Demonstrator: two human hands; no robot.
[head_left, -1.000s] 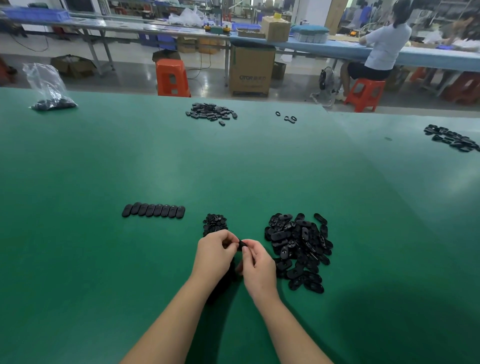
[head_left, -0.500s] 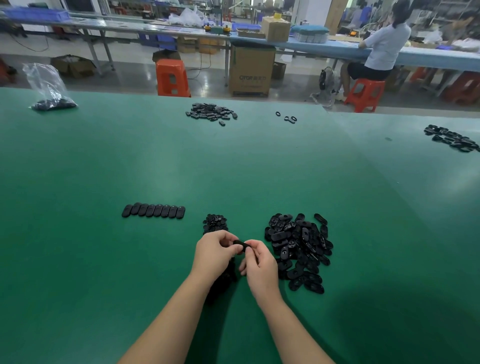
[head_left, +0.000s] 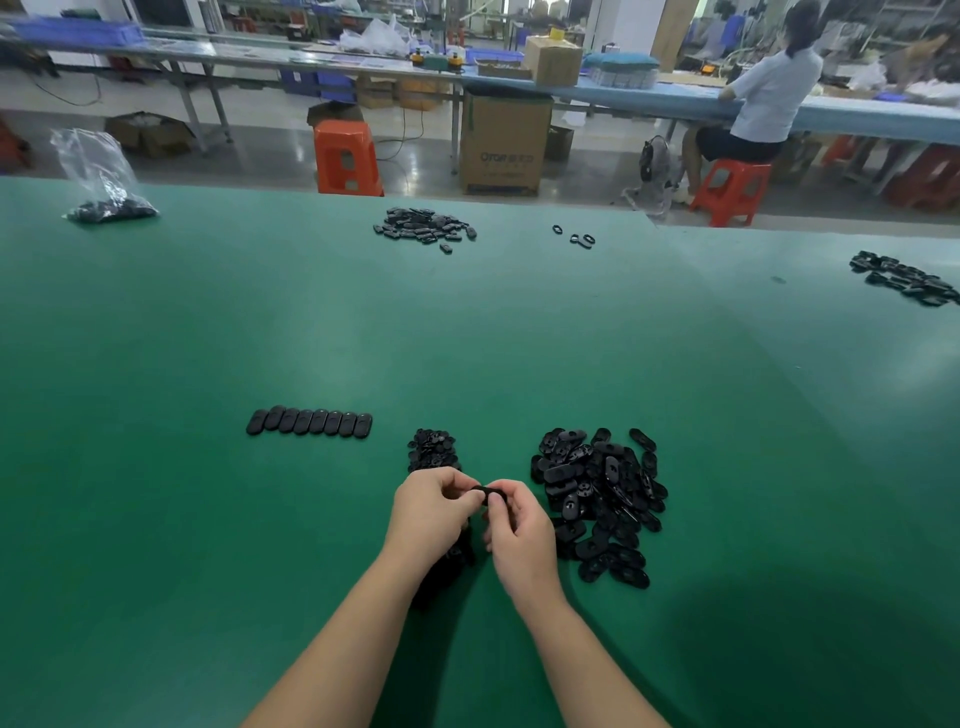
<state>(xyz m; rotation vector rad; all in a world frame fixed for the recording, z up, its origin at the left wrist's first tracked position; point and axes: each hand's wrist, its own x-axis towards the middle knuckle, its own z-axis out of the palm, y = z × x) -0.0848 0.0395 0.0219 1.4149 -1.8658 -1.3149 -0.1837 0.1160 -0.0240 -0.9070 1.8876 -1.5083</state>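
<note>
My left hand (head_left: 434, 512) and my right hand (head_left: 517, 530) meet over the green table (head_left: 467, 338), and both pinch one small black oval plastic part (head_left: 482, 491) between their fingertips. A big heap of black oval parts (head_left: 597, 499) lies just right of my right hand. A smaller heap of small black pieces (head_left: 434, 449) sits just beyond my left hand. More black pieces lie under my hands, mostly hidden. A neat row of black oval parts (head_left: 309, 421) lies to the left.
Far across the table lie another pile of black parts (head_left: 423, 228), a few loose rings (head_left: 576, 237), a clear bag of parts (head_left: 98, 182) at the left and a pile (head_left: 904, 278) at the right. Beyond the edge stand an orange stool (head_left: 345, 158), a carton (head_left: 504, 140) and a seated person (head_left: 763, 98).
Both hands have kept pinching the small black part, shifting it slightly between the fingertips. Nothing else on the table has moved.
</note>
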